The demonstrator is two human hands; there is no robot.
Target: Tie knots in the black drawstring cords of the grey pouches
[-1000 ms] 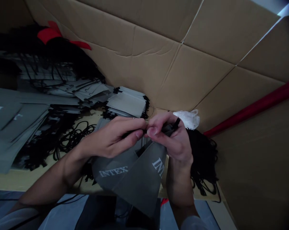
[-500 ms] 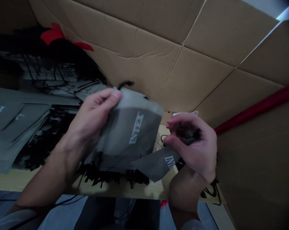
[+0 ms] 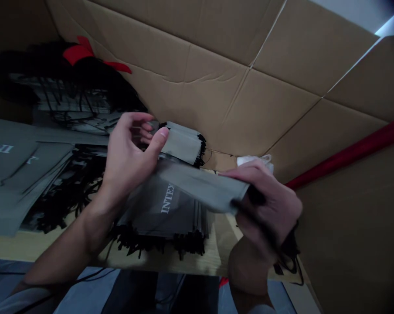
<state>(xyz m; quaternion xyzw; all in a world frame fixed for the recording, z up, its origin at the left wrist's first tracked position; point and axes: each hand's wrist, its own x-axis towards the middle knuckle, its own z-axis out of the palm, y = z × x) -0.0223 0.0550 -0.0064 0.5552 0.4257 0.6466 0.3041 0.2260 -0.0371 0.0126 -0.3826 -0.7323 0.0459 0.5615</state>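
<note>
My right hand (image 3: 270,207) grips one end of a grey drawstring pouch (image 3: 213,187), blurred by motion, with a black cord trailing below the fingers. The pouch stretches leftward above a stack of similar pouches (image 3: 157,220), whose top one reads INTEX and whose black cord ends stick out at the front. Near the pouch's far end, my left hand (image 3: 133,150) hovers with thumb and fingers apart, holding nothing. Just behind it lies another, smaller-looking stack of grey pouches (image 3: 180,144) with black cord ends on its right side.
More grey pouches (image 3: 10,183) spread over the wooden tabletop (image 3: 197,261) at left. Behind them rises a heap of black cords (image 3: 108,83) with a red strip (image 3: 77,52). Cardboard walls (image 3: 216,87) stand at the back and right. A white plastic bag (image 3: 254,161) lies beyond my right hand.
My left hand has let go of the pouch it pinched by a corner. My right hand now holds a pouch out flatter, higher and across the stack. The rear stack has come into view.
</note>
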